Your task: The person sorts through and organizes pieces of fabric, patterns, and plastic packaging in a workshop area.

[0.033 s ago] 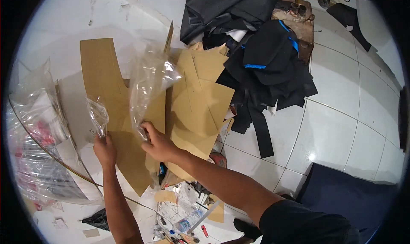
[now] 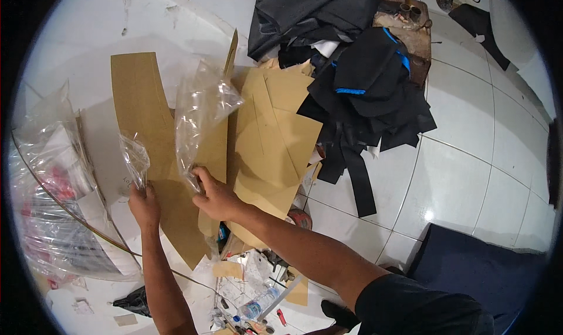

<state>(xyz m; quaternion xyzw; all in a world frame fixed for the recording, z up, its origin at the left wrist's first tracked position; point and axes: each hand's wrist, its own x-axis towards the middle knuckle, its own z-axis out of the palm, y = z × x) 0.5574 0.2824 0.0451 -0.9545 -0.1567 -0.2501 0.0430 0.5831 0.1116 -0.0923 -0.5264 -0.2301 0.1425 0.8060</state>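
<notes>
Clear crinkled plastic (image 2: 196, 115) stands up from the closed fingers of my right hand (image 2: 216, 195). A smaller tuft of clear plastic (image 2: 135, 157) rises out of my left hand (image 2: 144, 207), whose fingers are pinched round its lower end. I cannot tell whether both tufts belong to one sheet or bag. Behind the hands is a long brown card piece (image 2: 138, 91) with a curved edge, like a pattern. More brown card sheets (image 2: 272, 138) overlap to its right, apart from my fingers.
At left lies a big clear plastic bundle (image 2: 56, 206) with a thin cord across it. Black cloth pieces with blue trim (image 2: 369, 71) are heaped right of the card. A plastic bottle (image 2: 255, 307) and small tools lie near the bottom. Dark blue fabric (image 2: 469, 276) lies lower right.
My right hand and the plastic in it have shifted slightly to the left. My left hand has hardly moved and keeps its grip.
</notes>
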